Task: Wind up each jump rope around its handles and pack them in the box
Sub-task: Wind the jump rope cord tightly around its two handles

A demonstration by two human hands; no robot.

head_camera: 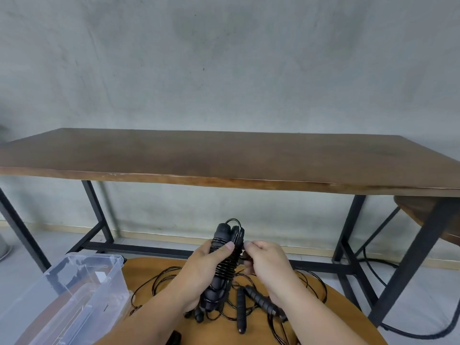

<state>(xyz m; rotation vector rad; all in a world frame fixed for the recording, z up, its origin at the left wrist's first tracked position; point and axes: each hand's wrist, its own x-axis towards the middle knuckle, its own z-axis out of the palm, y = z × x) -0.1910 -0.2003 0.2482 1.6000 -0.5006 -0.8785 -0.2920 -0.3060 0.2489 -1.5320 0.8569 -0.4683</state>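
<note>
My left hand (202, 266) grips a pair of black jump-rope handles (225, 247) held upright together, with thin black cord wound in tight coils around their middle. My right hand (267, 263) pinches the free end of that cord just right of the handles. Below the hands, on a round wooden stool top (336, 317), lie two more black handles (251, 302) amid loose loops of cord (159, 280). A clear plastic box (74, 295) stands at the lower left, beside the stool.
A long brown wooden table (224, 158) on black metal legs stands ahead against a grey wall. Another round stool (423, 215) sits under its right end. A black cable (398, 329) trails on the floor at right.
</note>
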